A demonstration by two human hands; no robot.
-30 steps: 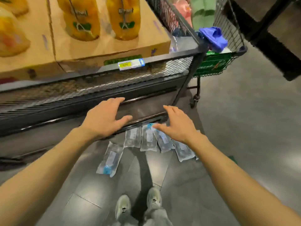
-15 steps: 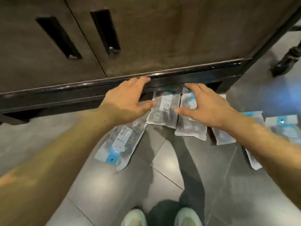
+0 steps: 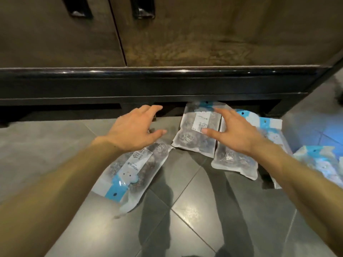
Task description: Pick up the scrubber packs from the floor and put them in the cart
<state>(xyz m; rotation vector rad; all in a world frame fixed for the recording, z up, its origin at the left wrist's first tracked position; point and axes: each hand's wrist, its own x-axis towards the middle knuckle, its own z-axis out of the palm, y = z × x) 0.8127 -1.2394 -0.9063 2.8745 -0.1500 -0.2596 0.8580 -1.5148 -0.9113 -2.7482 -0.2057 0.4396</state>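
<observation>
Several clear scrubber packs with blue-and-white headers lie on the grey tiled floor. One pack (image 3: 130,173) lies slanted under my left wrist. A second pack (image 3: 194,134) lies between my hands, its top under the cabinet edge. A third pack (image 3: 233,158) sits partly under my right hand, and two more packs (image 3: 274,130) (image 3: 323,164) lie farther right. My left hand (image 3: 133,130) hovers with fingers spread and holds nothing. My right hand (image 3: 235,132) is spread the same way above the packs. The cart is out of view.
A dark wooden cabinet (image 3: 185,34) with two slotted handles fills the top of the view. Its black base rail (image 3: 167,84) overhangs the floor just beyond my fingers. Grey floor tiles (image 3: 194,210) stretch toward me.
The view has dropped from the shelf and cart down to floor level, much closer to the packs. Both hands have stayed spread and come nearer the packs, holding nothing.
</observation>
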